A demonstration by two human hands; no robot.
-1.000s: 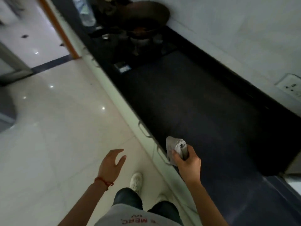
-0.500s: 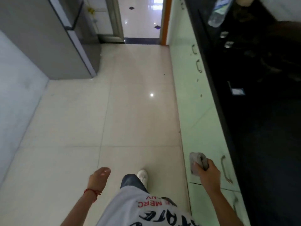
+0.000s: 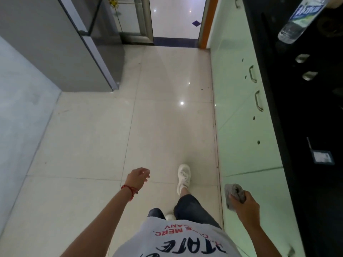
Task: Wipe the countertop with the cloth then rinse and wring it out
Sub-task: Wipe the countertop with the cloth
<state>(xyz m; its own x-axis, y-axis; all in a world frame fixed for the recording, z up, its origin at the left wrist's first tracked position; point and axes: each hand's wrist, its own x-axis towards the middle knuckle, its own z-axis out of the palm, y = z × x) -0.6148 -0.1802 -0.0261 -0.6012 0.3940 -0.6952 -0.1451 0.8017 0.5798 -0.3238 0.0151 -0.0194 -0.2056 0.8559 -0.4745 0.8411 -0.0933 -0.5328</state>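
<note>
My right hand (image 3: 245, 206) grips a bunched grey cloth (image 3: 233, 191) at the lower right, held in front of the pale green cabinet fronts, off the countertop. The black countertop (image 3: 304, 127) runs along the right edge of the view, to the right of the cloth. My left hand (image 3: 138, 177) hangs over the floor at lower centre, fingers loosely curled, holding nothing. A red thread band sits on its wrist.
Pale green cabinets (image 3: 239, 117) with metal handles line the right. A water bottle (image 3: 300, 17) and a small card (image 3: 322, 157) lie on the counter. A grey fridge (image 3: 55, 43) stands at left. A doorway (image 3: 176, 19) lies ahead across the glossy tiled floor (image 3: 157, 117).
The view has swung left from the countertop to the floor and doorway. My right hand has carried the cloth off the counter edge to the cabinet fronts. I am stepping forward.
</note>
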